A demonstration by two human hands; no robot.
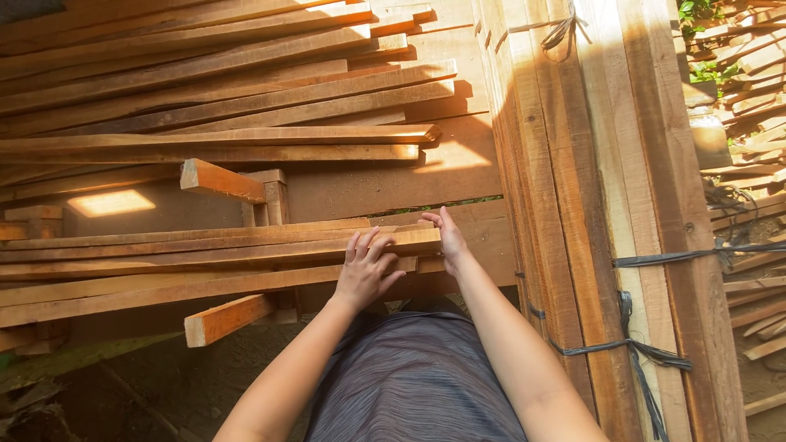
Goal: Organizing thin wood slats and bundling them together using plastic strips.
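Note:
My left hand [366,268] lies flat on the near end of a stack of long thin wooden planks [205,254], fingers spread over the top board. My right hand [446,237] presses against the same plank ends at the stack's right edge, fingers pointing up and away. Neither hand is closed around anything. The planks run leftward across short wooden crosspieces [225,319].
A taller pile of planks [229,90] fills the upper left. At my right stands a bundle of thick beams [606,205] tied with dark cord [630,348]. More loose boards [757,164] lie at the far right. Bare ground [123,385] shows at lower left.

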